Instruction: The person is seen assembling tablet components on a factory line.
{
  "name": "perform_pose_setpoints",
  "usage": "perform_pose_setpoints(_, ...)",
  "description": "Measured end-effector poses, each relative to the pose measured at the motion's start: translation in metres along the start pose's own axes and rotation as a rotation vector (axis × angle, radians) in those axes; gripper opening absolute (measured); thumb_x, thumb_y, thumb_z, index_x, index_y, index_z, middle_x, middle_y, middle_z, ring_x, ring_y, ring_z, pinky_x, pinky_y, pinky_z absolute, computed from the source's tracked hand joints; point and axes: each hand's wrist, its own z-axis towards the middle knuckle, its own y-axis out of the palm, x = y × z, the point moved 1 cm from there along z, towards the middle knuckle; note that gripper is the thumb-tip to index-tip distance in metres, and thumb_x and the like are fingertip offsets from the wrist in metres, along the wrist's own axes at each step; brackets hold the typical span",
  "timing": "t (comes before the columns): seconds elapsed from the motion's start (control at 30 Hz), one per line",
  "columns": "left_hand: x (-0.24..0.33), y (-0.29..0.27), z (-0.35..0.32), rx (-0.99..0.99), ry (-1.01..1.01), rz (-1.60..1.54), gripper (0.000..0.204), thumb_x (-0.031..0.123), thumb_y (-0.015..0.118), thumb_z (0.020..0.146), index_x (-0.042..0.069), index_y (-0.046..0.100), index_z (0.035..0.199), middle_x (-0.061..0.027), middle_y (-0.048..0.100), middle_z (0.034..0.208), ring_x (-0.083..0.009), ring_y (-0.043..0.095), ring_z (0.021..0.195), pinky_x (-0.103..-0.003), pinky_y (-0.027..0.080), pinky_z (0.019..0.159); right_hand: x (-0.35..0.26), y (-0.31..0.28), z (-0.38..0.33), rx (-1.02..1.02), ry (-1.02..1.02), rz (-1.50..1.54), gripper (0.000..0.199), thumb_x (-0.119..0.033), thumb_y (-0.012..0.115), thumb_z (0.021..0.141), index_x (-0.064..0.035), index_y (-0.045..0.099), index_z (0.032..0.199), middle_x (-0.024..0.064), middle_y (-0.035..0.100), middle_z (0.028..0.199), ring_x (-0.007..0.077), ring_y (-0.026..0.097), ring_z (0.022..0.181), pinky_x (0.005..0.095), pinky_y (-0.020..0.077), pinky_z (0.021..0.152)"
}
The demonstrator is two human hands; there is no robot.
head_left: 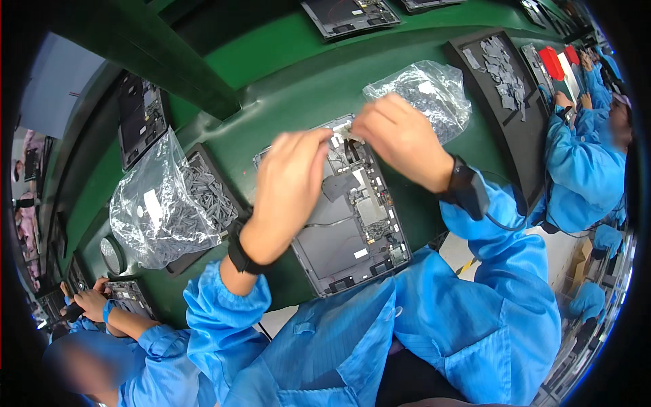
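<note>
An opened grey tablet (pixel 332 244) lies in front of me, its green-and-silver circuit board (pixel 371 207) and flat inner panels bare. Over its far left part is my left hand (pixel 291 180), thumb and fingers pinched together near the far edge. My right hand (pixel 403 139) is above the far right corner, its fingertips also pressed together. A small whitish patch shows between the two sets of fingertips; whether either hand grips it, or some tiny piece, I cannot make out. A black band circles my left wrist, and a black wrist device (pixel 468 188) with a cord sits on my right.
Left stands a tray of small dark strips (pixel 210 193) under a clear plastic bag (pixel 149 210). Another clear bag (pixel 427 95) lies beyond my right hand. A black tray (pixel 485 129) holds grey cut pieces (pixel 503 71). Co-workers in blue sit on both sides.
</note>
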Motion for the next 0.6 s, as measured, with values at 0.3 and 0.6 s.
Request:
perform_pose_setpoints(0.3, -0.033, 0.031, 0.030, -0.199, -0.111, 0.131, 0.011, 0.006, 0.068, 0.079, 0.000, 0.069, 0.087, -0.0131, 0.067, 0.089, -0.0322, 0.060, 0.084, -0.040, 0.048, 0.077, 0.019, 0.033, 0.006, -0.153, -0.097, -0.219, 0.010, -0.013, 0.060, 0.076, -0.0069, 0.055, 0.082, 0.0068, 0.051, 0.088, 0.0217, 0.053, 0.085, 0.0340, 0.0463, 0.077)
perform_pose_setpoints(0.6, -0.036, 0.039, 0.029, -0.147, 0.053, 0.273, 0.006, 0.007, 0.068, 0.079, 0.001, 0.067, 0.080, -0.0116, 0.060, 0.077, -0.0307, 0.058, 0.079, -0.040, 0.049, 0.072, 0.039, 0.034, 0.012, -0.282, -0.086, -0.019, 0.007, -0.012, 0.060, 0.077, -0.0061, 0.057, 0.081, 0.0071, 0.057, 0.078, 0.0255, 0.063, 0.080, 0.0373, 0.0519, 0.070)
